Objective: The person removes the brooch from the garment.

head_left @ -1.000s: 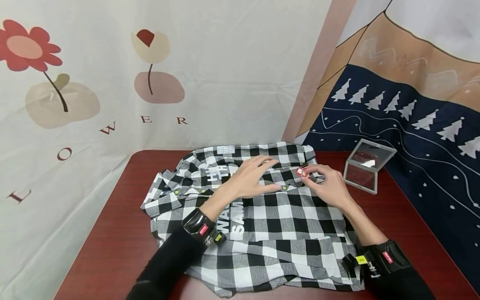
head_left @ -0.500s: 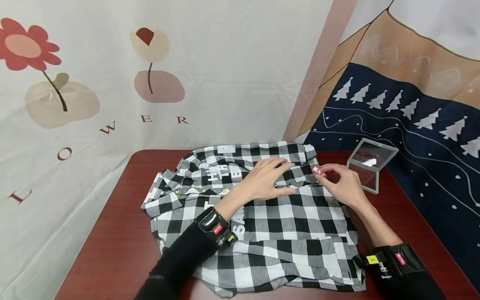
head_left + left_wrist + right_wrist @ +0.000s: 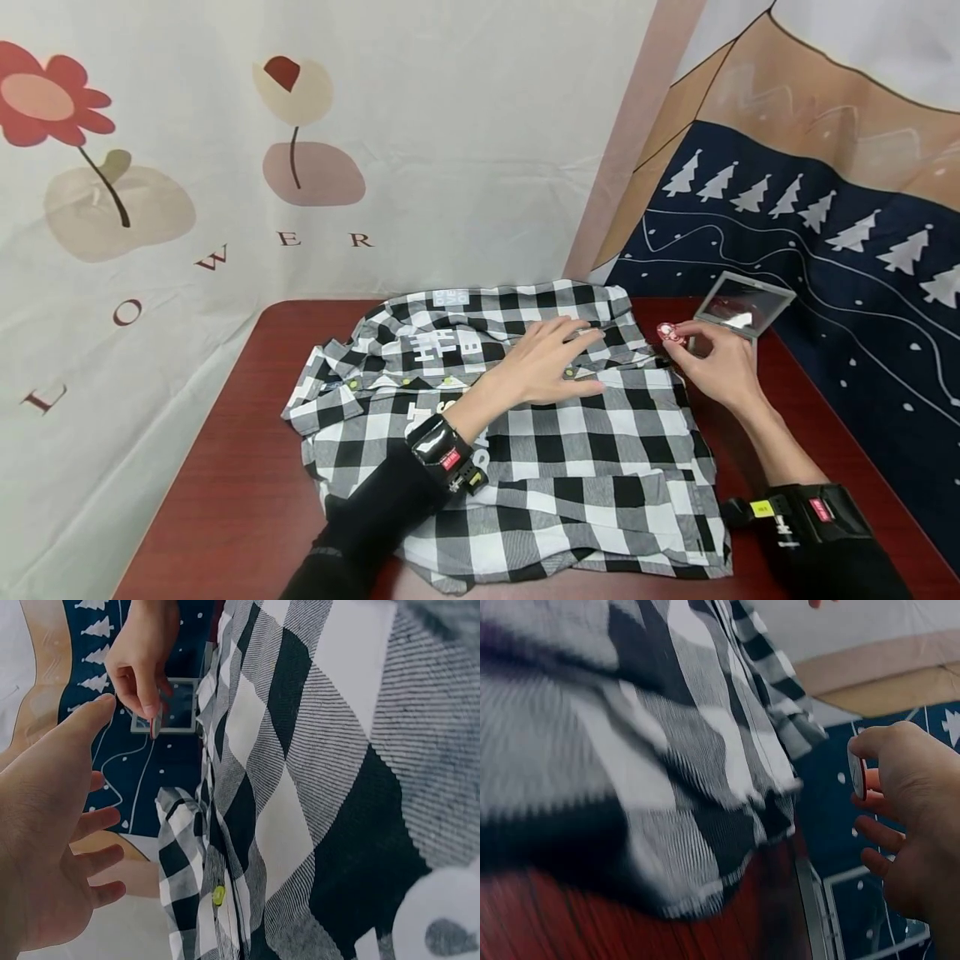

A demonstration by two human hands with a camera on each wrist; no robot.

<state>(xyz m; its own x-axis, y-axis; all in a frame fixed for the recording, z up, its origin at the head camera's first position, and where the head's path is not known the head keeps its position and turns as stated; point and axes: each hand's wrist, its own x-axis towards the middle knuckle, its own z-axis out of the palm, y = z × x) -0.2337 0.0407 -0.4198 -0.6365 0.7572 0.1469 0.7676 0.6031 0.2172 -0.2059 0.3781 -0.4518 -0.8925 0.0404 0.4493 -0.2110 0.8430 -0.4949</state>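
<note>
Starting at the left: my left hand [image 3: 551, 365] lies flat on the checked shirt [image 3: 525, 467], fingers straight and a little spread, pressing the cloth near the placket, where small yellow-green buttons [image 3: 447, 382] run toward nine o'clock. The shirt is spread over the dark red worktop [image 3: 225, 467], collar end toward twelve o'clock, white lettering showing beside my wrist.

Moving right: my right hand [image 3: 716, 367] sits just off the shirt's edge at about two o'clock from the left hand. Thumb and forefinger are pinched on a small red-and-white badge [image 3: 670, 332]; the right wrist view shows it edge-on between the fingertips, the other fingers loosely curled below. The badge is clear of the fabric, held in the air between the shirt and the mirrored case [image 3: 742, 307] at the worktop's far right.

To handle this well, I judge the pinch should stay on the badge's rim so its face and back remain free, while the left hand keeps the cloth taut and flat.

Around it: the case stands open, its lid tilted up, just beyond my right fingertips at one o'clock, near enough to be knocked. The rumpled collar folds [image 3: 615, 312] bunch up between the two hands and could snag the badge. Printed hangings close in behind the worktop.
</note>
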